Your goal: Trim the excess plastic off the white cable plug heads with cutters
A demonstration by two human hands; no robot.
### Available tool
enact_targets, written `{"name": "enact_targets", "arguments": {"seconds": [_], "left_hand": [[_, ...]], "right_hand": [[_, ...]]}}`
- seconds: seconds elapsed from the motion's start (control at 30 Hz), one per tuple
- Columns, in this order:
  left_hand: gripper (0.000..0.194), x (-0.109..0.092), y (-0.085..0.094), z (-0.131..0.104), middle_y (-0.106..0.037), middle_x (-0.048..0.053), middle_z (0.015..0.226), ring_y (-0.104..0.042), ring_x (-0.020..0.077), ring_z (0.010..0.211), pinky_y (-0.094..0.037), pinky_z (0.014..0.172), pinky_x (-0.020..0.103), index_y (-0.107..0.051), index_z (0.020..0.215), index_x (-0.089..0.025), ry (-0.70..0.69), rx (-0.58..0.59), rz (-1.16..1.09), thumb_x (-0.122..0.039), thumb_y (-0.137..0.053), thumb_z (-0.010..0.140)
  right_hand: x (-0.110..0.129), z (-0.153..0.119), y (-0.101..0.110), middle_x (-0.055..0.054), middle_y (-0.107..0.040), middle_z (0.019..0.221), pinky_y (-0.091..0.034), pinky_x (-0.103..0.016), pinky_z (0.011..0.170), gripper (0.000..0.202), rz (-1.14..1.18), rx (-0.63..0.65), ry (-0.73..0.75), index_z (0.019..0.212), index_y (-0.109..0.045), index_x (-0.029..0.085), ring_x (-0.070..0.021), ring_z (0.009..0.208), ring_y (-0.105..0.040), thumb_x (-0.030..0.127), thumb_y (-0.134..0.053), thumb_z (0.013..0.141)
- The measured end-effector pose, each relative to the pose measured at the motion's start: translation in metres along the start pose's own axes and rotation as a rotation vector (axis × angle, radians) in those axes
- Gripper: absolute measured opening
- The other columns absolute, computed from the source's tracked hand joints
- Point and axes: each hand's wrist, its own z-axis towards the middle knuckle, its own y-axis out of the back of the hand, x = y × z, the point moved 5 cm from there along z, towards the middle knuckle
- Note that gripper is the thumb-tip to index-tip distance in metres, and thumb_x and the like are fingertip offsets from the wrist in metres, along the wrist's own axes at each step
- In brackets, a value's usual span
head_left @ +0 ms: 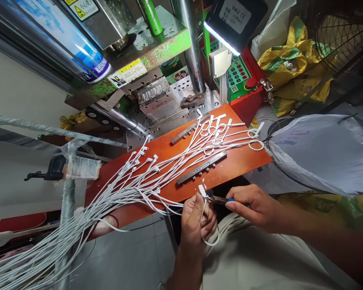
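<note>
Where the hands meet: a white cable [213,244] and its white plug [202,190] are held in front of the near edge of the orange board [230,173], above the person's lap.
Left hand [196,221]: raised from below, thumb up, fingers curled; thumb and fingers pinched together on the cable, which loops beneath.
Right hand [251,203]: reaching in from the right, forearm slanting, fingers wrapped around blue-handled pliers [220,199]; their tip is just beside the plug, and whether it bites cannot be told.
Lined hoop [323,151]: a white plastic liner, mouth open, right of the board.
Yellow-green bags [308,86]: behind the hoop, crumpled, one with something silvery at its top.
Press labels: "CAUTION" on the yellow-and-white sticker [128,73]; "小心" on the warning plate [83,9], the rest blurred.
Lamp label [235,15]: "CE" readable, other characters smeared.
Blue-and-white can [75,44]: dark lettering near its base, uncertain.
Control box [238,78]: green panel, red button, QR code.
</note>
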Motion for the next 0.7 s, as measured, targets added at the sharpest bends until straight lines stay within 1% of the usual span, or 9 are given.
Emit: {"name": "enact_targets", "arguments": {"seconds": [0.13,0.23,0.3,0.4,0.57,0.6,0.63,0.67,0.7], "left_hand": [[0.057,-0.001,0.003,-0.001,-0.029,-0.012,0.046,-0.015,0.0014,0.033,-0.025,0.031,0.012,-0.053,0.066,-0.018,-0.062,-0.014,0.054,-0.055,-0.074,0.105],[0.054,0.002,0.006,-0.005,-0.028,-0.012,0.047,-0.016,0.0014,0.033,-0.027,0.033,0.011,-0.053,0.068,-0.018,-0.079,-0.006,0.026,-0.049,-0.072,0.107],[0.053,0.005,0.004,-0.009,-0.026,-0.013,0.047,-0.013,0.0013,0.031,-0.027,0.031,0.011,-0.051,0.068,-0.019,-0.051,0.05,-0.05,-0.048,-0.068,0.11],[0.053,0.009,-0.002,-0.014,-0.024,-0.014,0.047,-0.011,0.0011,0.03,-0.026,0.03,0.01,-0.047,0.069,-0.02,-0.003,0.131,-0.145,-0.046,-0.063,0.112],[0.054,0.021,-0.014,-0.018,-0.026,-0.013,0.047,-0.013,0.0005,0.029,-0.028,0.03,0.01,-0.043,0.069,-0.021,0.059,0.193,-0.172,-0.047,-0.06,0.113],[0.055,0.023,-0.014,-0.021,-0.026,-0.013,0.047,-0.013,0.0008,0.029,-0.028,0.03,0.011,-0.043,0.069,-0.021,0.069,0.213,-0.168,-0.048,-0.061,0.113],[0.055,0.024,-0.012,-0.025,-0.026,-0.013,0.046,-0.013,0.0012,0.028,-0.027,0.029,0.012,-0.044,0.069,-0.021,0.06,0.222,-0.158,-0.05,-0.061,0.112],[0.056,0.022,-0.008,-0.031,-0.025,-0.013,0.045,-0.013,0.0017,0.028,-0.026,0.028,0.013,-0.045,0.068,-0.022,0.035,0.225,-0.147,-0.052,-0.063,0.111],[0.056,0.018,-0.002,-0.038,-0.024,-0.013,0.044,-0.012,0.002,0.027,-0.025,0.028,0.014,-0.047,0.067,-0.022,0.0,0.226,-0.137,-0.054,-0.064,0.11]], "right_hand": [[0.001,-0.002,-0.005,-0.003,-0.07,0.082,-0.044,-0.026,0.067,0.047,-0.118,-0.028,0.071,0.075,-0.06,0.02,-0.0131,0.069,-0.061,0.036,-0.049,0.118],[0.006,-0.004,-0.001,-0.006,-0.071,0.083,-0.043,-0.03,0.067,0.042,-0.4,-0.151,0.213,0.077,-0.062,0.02,-0.0169,0.072,-0.061,0.031,-0.053,0.117],[0.011,-0.006,0.006,-0.008,-0.071,0.085,-0.041,-0.033,0.068,0.041,-0.566,-0.223,0.299,0.076,-0.061,0.021,-0.0189,0.073,-0.059,0.031,-0.056,0.116],[0.018,-0.009,0.014,-0.009,-0.072,0.086,-0.041,-0.034,0.067,0.042,-0.669,-0.231,0.369,0.074,-0.059,0.022,-0.0196,0.072,-0.056,0.033,-0.058,0.115],[0.022,-0.018,0.014,-0.01,-0.076,0.09,-0.044,-0.036,0.069,0.04,-0.74,-0.204,0.426,0.076,-0.062,0.023,-0.021,0.074,-0.058,0.036,-0.062,0.114],[0.021,-0.019,0.018,-0.011,-0.076,0.091,-0.045,-0.037,0.07,0.04,-0.737,-0.2,0.419,0.076,-0.062,0.022,-0.0212,0.075,-0.06,0.037,-0.063,0.113],[0.018,-0.02,0.028,-0.011,-0.076,0.09,-0.046,-0.036,0.071,0.043,-0.727,-0.225,0.372,0.074,-0.062,0.022,-0.021,0.075,-0.061,0.04,-0.062,0.114],[0.014,-0.021,0.045,-0.011,-0.075,0.087,-0.046,-0.036,0.07,0.048,-0.714,-0.275,0.296,0.071,-0.062,0.022,-0.0205,0.074,-0.061,0.044,-0.06,0.114],[0.008,-0.022,0.068,-0.011,-0.074,0.083,-0.046,-0.036,0.069,0.056,-0.683,-0.351,0.185,0.068,-0.06,0.022,-0.0201,0.073,-0.062,0.05,-0.056,0.116]]}}
